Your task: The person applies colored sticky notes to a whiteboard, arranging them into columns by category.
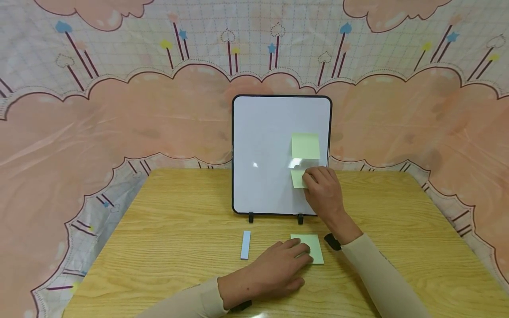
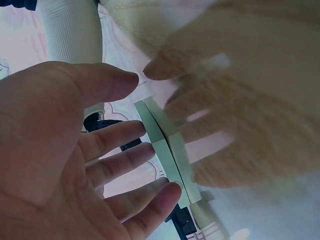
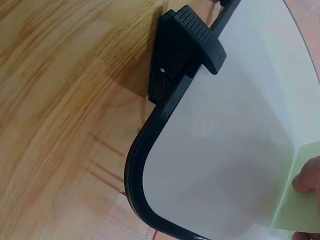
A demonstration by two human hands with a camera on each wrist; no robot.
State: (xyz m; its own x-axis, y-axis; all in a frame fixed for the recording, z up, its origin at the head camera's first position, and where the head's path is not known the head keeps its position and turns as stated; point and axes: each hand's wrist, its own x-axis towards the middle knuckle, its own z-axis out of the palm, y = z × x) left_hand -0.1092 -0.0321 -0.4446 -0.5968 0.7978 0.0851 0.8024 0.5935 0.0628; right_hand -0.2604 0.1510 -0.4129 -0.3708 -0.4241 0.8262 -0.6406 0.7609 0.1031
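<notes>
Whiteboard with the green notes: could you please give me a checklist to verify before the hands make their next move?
1. Whiteboard standing on its black feet: ok.
2. Upper note on the board, apart from both hands: ok.
3. Lower note fully stuck: cannot tell, fingers cover part.
4. Right hand free of the lower note: not ok, it pinches it.
5. Note pad lying on the table, left hand touching it: ok.

I counted one left hand and one right hand of mine, two pale sleeves, one whiteboard, two black clips in view, two single green notes, one green pad, one pale-blue strip and one wooden table.
</notes>
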